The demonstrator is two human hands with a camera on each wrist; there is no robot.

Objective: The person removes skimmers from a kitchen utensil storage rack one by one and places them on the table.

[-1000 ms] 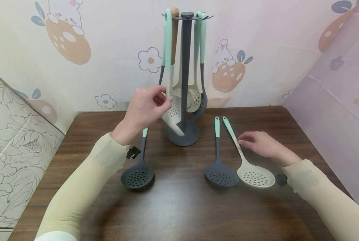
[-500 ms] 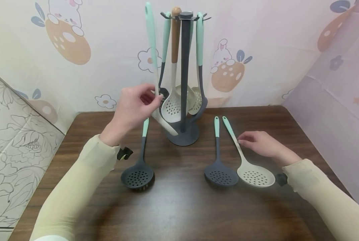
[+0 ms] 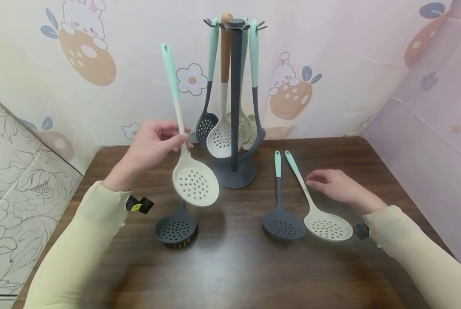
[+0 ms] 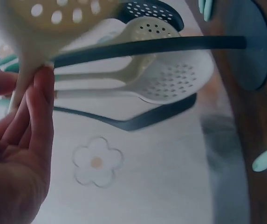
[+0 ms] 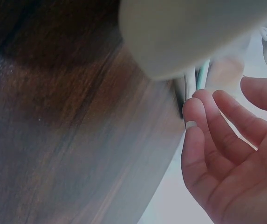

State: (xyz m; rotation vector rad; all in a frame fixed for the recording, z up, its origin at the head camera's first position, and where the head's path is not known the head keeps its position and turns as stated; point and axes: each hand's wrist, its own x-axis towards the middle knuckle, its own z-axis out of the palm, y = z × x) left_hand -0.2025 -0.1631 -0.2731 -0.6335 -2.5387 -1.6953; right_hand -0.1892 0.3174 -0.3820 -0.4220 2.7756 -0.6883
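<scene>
My left hand (image 3: pixel 153 140) pinches the lower handle of a cream skimmer (image 3: pixel 196 185) with a mint grip. The skimmer is raised left of the rack, its perforated head hanging over the table and its handle leaning up to the left. In the left wrist view, fingers and thumb (image 4: pixel 0 83) meet around its neck. My right hand (image 3: pixel 336 184) lies beside a second cream skimmer (image 3: pixel 328 226) on the table, fingers loosely bent near its handle and holding nothing. A dark grey skimmer (image 3: pixel 283 225) lies to its left, and another dark skimmer (image 3: pixel 175 228) lies below the raised one.
A dark utensil rack (image 3: pixel 236 94) stands at the table's back. From its hooks hang a white slotted spoon (image 3: pixel 219 139) with a wooden grip, a dark slotted spoon (image 3: pixel 206 128) and other mint-handled utensils. Behind the wooden table (image 3: pixel 230 266) is a patterned curtain (image 3: pixel 153 25).
My left hand has carried the cream skimmer away from the rack, leftward and toward me, and turned its head to face me. The right hand has stayed put.
</scene>
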